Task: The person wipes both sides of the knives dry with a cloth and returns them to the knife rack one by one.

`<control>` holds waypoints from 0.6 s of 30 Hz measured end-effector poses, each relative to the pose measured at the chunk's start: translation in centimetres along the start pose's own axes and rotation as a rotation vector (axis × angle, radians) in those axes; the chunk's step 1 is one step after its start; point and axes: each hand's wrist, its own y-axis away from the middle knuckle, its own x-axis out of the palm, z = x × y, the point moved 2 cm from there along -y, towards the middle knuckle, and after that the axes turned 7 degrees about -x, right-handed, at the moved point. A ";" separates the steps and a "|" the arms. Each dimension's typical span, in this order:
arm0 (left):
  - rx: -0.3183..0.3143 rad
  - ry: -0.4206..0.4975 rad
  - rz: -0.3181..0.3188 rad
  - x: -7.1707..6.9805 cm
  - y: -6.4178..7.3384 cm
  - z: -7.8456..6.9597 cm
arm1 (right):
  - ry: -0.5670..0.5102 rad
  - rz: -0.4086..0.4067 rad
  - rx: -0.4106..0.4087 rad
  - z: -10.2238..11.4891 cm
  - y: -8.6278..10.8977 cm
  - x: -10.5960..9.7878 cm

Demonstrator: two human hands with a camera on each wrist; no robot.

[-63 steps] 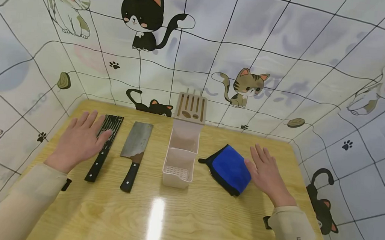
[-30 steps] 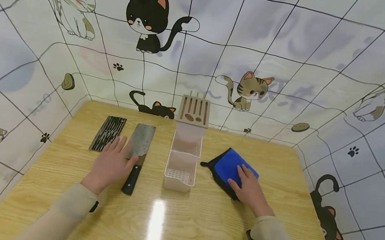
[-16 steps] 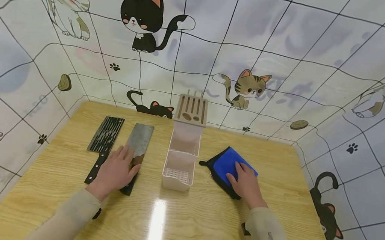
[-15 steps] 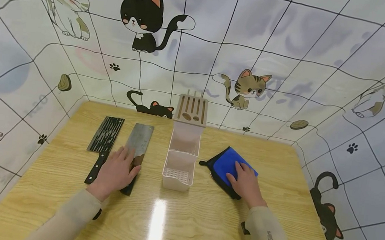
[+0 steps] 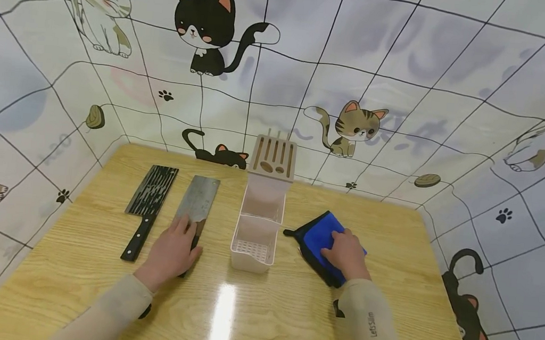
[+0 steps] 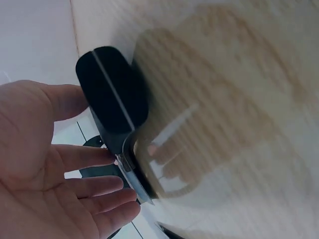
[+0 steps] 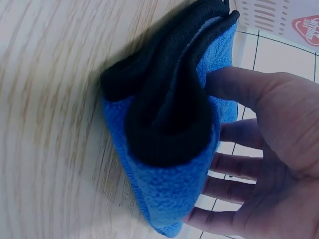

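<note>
My left hand (image 5: 170,252) lies over a cleaver (image 5: 199,196) with a plain grey blade and black handle. In the left wrist view, its thumb and index finger touch the handle (image 6: 112,92) near the blade, and the other fingers extend loosely beside it. On the right, my right hand (image 5: 347,253) rests on a folded blue cloth (image 5: 317,237) with black trim and a black loop. Seen from the right wrist, the thumb and fairly straight fingers touch the upper side of the cloth (image 7: 164,194); the fingertips are partly hidden behind its fold.
Left of the plain cleaver lies another cleaver (image 5: 153,190) with a black-and-silver streaked blade. A pale pink utensil holder (image 5: 254,251) with a slotted brown top (image 5: 273,157) stands mid-table. Cat-patterned walls (image 5: 279,80) enclose the wooden table (image 5: 289,321) on three sides.
My left hand has moved rightward from the streaked cleaver onto the plain one, then down toward its handle. My right hand has moved left onto the cloth, its fingers bending more.
</note>
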 end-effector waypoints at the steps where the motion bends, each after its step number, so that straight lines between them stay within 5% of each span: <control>1: -0.008 0.002 0.000 0.1 0.0 0.0 | 0.000 0.002 0.004 0.0 -0.1 0.0; 13: -0.044 0.007 -0.056 1.2 0.4 -0.4 | 0.006 0.010 0.040 0.4 -0.3 0.0; 18: -0.086 0.071 0.026 1.2 0.2 -0.6 | 0.022 -0.010 0.043 0.6 -0.4 0.2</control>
